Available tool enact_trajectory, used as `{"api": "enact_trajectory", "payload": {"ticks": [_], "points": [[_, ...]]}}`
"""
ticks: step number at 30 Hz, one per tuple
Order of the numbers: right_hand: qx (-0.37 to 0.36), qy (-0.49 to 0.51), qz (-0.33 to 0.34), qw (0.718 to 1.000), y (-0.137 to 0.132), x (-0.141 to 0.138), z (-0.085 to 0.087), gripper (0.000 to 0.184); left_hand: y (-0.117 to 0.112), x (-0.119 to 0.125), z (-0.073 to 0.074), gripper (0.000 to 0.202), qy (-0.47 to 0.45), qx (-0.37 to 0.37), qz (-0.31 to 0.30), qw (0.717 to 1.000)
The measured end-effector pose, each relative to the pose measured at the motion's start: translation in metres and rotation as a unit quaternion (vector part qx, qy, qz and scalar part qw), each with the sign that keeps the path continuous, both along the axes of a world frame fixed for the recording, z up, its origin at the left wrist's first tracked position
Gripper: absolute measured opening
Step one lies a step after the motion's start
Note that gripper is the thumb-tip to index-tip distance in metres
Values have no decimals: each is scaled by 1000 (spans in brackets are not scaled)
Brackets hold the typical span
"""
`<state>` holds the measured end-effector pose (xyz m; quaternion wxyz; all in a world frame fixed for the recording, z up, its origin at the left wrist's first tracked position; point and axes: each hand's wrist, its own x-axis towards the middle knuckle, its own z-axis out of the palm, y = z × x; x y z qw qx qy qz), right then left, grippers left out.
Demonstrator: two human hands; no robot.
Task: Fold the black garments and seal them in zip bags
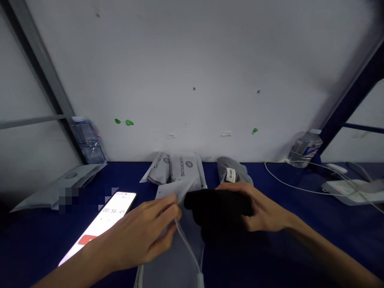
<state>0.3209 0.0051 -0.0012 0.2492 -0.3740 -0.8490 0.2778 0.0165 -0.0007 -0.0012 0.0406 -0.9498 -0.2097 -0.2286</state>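
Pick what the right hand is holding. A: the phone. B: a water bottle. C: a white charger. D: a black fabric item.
D: the right hand grips a black fabric item at the mouth of the pouch pinched by the left hand; the phone lies apart on the table.

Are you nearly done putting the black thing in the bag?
Not yet, it seems. The left hand pinches open the grey bag, and the right hand holds the black cloth item at its mouth, still outside. Packed bags already lean against the wall. One dark item behind looks unbagged.
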Motion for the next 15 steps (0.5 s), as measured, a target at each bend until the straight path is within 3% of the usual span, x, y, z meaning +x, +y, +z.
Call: {"api": "enact_trajectory", "payload": {"ticks": [8, 15], "points": [[-102, 4, -15, 995, 0, -12, -4, 25, -1, -2, 3, 19, 21, -21, -5, 1000], [-102, 33, -23, 994, -2, -25, -8, 39, -3, -2, -1, 16, 12, -104, -3, 995]]}}
